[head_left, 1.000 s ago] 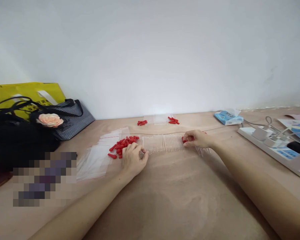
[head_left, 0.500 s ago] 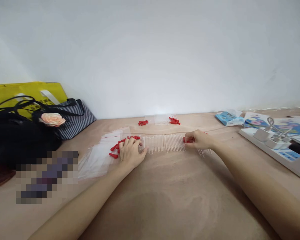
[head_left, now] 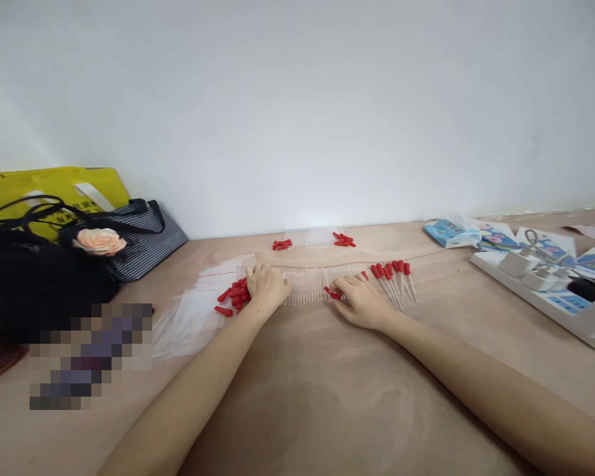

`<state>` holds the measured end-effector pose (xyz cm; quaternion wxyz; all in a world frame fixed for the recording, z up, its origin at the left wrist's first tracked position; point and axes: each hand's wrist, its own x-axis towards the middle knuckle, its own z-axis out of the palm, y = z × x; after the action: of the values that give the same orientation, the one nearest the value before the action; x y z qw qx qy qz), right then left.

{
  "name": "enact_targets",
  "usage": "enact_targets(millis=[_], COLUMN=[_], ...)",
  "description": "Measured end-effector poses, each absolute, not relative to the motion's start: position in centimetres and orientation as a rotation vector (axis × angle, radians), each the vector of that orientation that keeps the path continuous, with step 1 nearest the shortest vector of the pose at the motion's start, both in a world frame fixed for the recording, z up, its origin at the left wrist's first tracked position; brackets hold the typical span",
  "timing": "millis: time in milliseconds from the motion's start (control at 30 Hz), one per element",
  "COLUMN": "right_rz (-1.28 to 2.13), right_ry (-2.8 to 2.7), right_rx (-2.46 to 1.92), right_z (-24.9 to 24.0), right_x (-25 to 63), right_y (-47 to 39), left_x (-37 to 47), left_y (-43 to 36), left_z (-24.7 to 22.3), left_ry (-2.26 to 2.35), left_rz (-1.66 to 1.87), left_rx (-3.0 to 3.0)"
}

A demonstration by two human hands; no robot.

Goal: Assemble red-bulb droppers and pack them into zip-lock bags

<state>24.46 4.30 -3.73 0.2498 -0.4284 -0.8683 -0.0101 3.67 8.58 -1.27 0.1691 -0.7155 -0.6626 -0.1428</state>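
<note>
My right hand (head_left: 359, 301) is over the right part of a row of clear glass dropper tubes (head_left: 305, 287), its fingers closed on a red rubber dropper bulb (head_left: 332, 293). At the row's left end lies my left hand (head_left: 268, 289), palm down, fingers loosely apart and fingertips partly hidden; I see nothing held in it. Beside it is a pile of loose red bulbs (head_left: 238, 294), partly covered by the hand. Right of my right hand, several droppers fitted with red bulbs (head_left: 391, 272) lie fanned out on the table.
Clear zip bags (head_left: 193, 317) lie at left. Farther back are two small red bulb groups (head_left: 281, 244) (head_left: 344, 239) by another clear bag (head_left: 317, 237). A power strip (head_left: 540, 297) and blue tissue pack (head_left: 451, 233) stand right, bags (head_left: 149, 231) left. A pixelated patch hides something.
My right hand has moved left along the tube row, uncovering the fitted droppers. My left hand has shifted slightly right, with its fingers drawn closer together. The view has shifted slightly.
</note>
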Motion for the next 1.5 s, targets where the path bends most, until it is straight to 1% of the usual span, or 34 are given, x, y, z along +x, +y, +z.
enact_targets(millis=[167,333,533,633,767,833,1067,1267,1500], right_rz=[-0.005,-0.064,-0.068,-0.023,-0.012,-0.015,0.003,0.186,0.285], right_ry=[-2.213,-2.212,-2.221,-2.212,-2.227,-2.244,-2.294,-2.25,-2.232], right_rx=[-1.178,-1.175,-1.149,-1.131,-1.12,-1.097,-1.016,-0.886,-0.758], right_z=[-4.2,-4.2,-4.3,-4.3,-4.3,-4.4,-4.6,-4.7,-4.6], right_x=[24.5,24.5,24.7,24.9,24.8,24.6,24.0,23.8,23.6], right_y=[4.1,3.9,3.9,3.8,3.7,3.7,3.3,3.3,3.3], left_x=[4.1,4.2,4.7,4.5,3.0,2.2,2.1,2.2,2.0], left_y=[8.7,8.8,7.2,5.3,3.4,3.1,3.1,3.0,3.1], left_z=[-1.6,-2.2,-0.7,-0.6,-2.4,-3.2,-2.8,-2.9,-3.2], left_ry=[-1.842,-1.752,-1.599,-1.416,-0.997,-0.904,-0.816,-0.8,-0.752], left_rz=[-0.402,-0.435,-0.525,-0.54,-0.645,-0.689,-0.765,-0.792,-0.765], left_rx=[-2.035,-2.086,-2.159,-2.323,-2.53,-2.549,-2.59,-2.616,-2.635])
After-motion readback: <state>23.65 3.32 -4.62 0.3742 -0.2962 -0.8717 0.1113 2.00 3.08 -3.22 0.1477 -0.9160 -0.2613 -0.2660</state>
